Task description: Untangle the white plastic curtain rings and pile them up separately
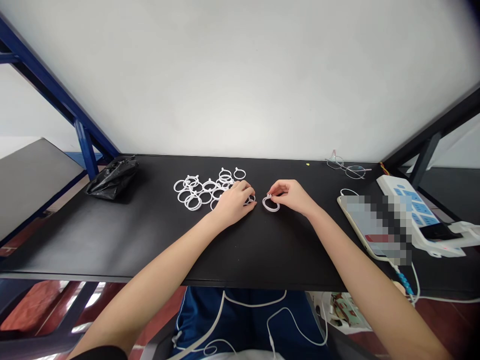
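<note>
Several white curtain rings (205, 197), each with a small eyelet, lie in a loose overlapping pile on the black tabletop. At the pile's right edge, my left hand (235, 204) has its fingers curled round one white curtain ring (250, 200), which shows partly between thumb and fingers. A short way to the right, my right hand (291, 196) pinches white curtain rings (270, 206) by the eyelet end; they seem to be stacked together, resting on or just over the table. Their exact number is hard to make out.
A crumpled black plastic bag (114, 177) sits at the far left. Eyeglasses (348, 167) rest at the back right. Nearer on the right are a phone (369, 227) and a white power strip (407, 200) with cables. A white wall (240, 80) stands behind the black table (157, 240).
</note>
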`<action>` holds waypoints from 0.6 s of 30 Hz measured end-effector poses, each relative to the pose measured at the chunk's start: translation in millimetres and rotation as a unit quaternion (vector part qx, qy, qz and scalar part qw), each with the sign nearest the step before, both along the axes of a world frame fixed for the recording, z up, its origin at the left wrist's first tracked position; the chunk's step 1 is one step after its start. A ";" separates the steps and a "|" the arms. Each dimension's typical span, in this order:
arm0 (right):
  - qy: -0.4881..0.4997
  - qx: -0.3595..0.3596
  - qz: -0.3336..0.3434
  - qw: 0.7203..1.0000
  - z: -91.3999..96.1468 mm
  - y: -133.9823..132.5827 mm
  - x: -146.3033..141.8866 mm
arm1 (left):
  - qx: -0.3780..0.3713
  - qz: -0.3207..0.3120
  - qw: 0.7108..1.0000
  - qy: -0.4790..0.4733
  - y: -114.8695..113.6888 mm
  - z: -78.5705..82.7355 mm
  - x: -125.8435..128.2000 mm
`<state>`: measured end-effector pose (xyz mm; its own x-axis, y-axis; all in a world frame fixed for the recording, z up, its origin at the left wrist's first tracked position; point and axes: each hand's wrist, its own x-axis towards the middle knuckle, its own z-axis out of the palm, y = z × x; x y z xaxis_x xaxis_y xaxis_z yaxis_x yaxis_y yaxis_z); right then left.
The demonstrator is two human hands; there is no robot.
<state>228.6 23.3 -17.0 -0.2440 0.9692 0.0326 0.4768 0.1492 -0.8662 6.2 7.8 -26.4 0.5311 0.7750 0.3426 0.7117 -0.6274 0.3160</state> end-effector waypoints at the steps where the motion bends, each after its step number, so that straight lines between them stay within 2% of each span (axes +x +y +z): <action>1: -0.001 0.004 -0.002 1.000 -1.1 0.3 -0.4 | 0.002 0.000 1.000 0.000 0.1 -0.3 -0.1; 10: -0.016 0.047 -0.017 0.999 -5.9 1.4 -2.1 | 0.011 0.002 1.000 0.006 0.9 -1.2 0.0; 18: -0.015 0.065 -0.047 0.997 -1.8 0.5 -4.5 | 0.005 0.003 1.000 0.011 0.1 1.2 0.5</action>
<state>224.1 23.8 -18.8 -0.1560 0.9756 0.1544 0.5185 0.2139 -0.8279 6.7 8.0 -25.2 0.5342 0.7749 0.3377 0.7221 -0.6261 0.2943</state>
